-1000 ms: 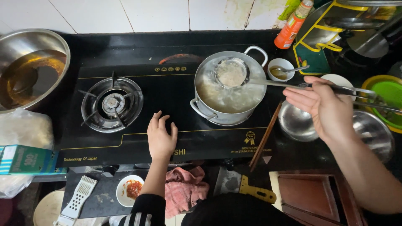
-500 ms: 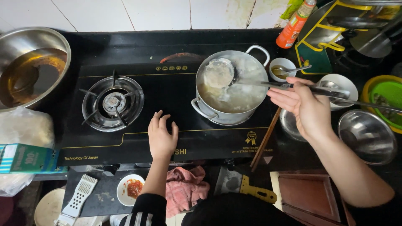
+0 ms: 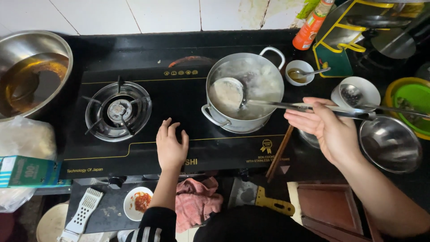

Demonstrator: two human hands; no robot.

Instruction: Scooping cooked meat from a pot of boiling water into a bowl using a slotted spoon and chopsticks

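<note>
The right hand (image 3: 329,130), at about 3 o'clock of the view, pinches the long metal handle of a ladle (image 3: 230,93) between thumb and fingers; this grip is pressed together around the handle, and the handle runs on past the hand toward 3 o'clock. The bowl of the ladle lies inside the steel pot (image 3: 245,92), at the 9 o'clock side of it, and it holds pale, cloudy liquid like the rest in the pot. The pot stands on the right burner of the black gas stove (image 3: 148,152), a little to 1 o'clock from the centre. The left hand (image 3: 172,144) rests flat on the stove glass at about 6 o'clock, with the fingers spread and holding nothing, between the pot and the bare left burner (image 3: 117,110). At 9 o'clock a big steel bowl (image 3: 31,71) holds brown liquid. Just at 2 o'clock of the pot a small white cup (image 3: 299,71) with a spoon in it stands, and an orange bottle (image 3: 312,26) is behind it. At 3 o'clock there are a white bowl (image 3: 356,92), an empty steel bowl (image 3: 389,143) and a green plate (image 3: 414,101). Wooden chopsticks (image 3: 278,154) lie on the desk beside the stove, below the pot.
</note>
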